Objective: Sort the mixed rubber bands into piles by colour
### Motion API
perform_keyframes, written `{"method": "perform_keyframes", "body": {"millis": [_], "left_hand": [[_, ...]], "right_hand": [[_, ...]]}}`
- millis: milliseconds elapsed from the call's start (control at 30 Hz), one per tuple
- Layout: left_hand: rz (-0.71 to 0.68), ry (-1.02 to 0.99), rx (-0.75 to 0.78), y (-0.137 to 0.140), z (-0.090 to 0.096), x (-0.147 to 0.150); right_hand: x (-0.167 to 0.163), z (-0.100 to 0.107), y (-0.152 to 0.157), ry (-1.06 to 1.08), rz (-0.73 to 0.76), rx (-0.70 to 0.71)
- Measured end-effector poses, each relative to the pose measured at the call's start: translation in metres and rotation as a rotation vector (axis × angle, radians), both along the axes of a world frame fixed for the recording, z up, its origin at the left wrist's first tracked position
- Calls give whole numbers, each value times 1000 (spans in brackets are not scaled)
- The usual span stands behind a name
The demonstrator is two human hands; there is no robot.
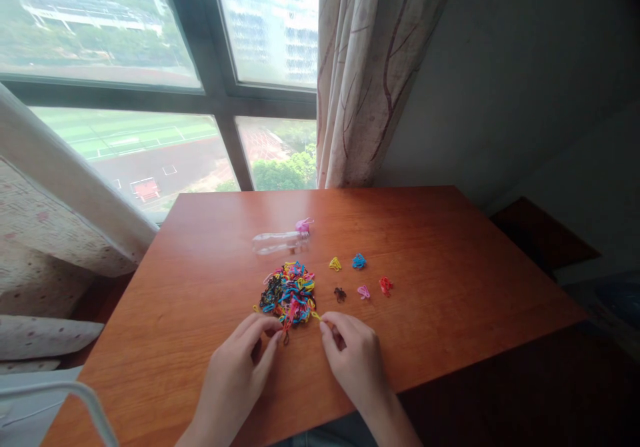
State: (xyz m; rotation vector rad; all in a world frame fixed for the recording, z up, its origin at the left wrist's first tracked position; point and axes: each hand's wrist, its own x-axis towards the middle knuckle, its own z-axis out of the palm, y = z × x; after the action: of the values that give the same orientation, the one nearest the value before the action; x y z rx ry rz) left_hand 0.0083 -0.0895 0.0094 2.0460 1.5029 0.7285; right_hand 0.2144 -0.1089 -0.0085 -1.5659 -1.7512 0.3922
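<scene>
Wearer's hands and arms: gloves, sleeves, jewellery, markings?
Left hand and right hand are ungloved, with slim fingers. No sleeves on the visible forearms; no watch, rings, cables or markings that I can make out.

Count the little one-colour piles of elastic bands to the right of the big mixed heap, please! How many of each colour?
Yellow pile: 1
Blue pile: 1
Black pile: 1
Pink pile: 1
Red pile: 1
Total: 5
</scene>
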Motion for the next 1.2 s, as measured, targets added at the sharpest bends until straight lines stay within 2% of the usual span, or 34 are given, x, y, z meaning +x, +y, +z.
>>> {"method": "perform_keyframes", "body": {"millis": [200, 333, 500, 833, 933, 1067, 1200], "left_hand": [[-27, 19, 18, -3, -3, -1], [-41, 16, 18, -6, -7, -1], [-45, -1, 5, -8, -7, -1], [-55, 3, -22, -8, -7, 0], [-63, 17, -25, -8, -6, 0], [-98, 39, -8, -7, -4, 1], [-161, 62, 5, -7, -4, 3]], "right_hand": [[31, 10, 44, -188, -111, 14], [38, 13, 74, -409, -137, -56], [37, 9, 83, -479, -164, -95], [36, 11, 75, -439, -145, -91], [27, 13, 58, -291, -55, -76], [8, 14, 24, -97, 141, -102], [-6, 11, 0, -57, 242, -140]]}}
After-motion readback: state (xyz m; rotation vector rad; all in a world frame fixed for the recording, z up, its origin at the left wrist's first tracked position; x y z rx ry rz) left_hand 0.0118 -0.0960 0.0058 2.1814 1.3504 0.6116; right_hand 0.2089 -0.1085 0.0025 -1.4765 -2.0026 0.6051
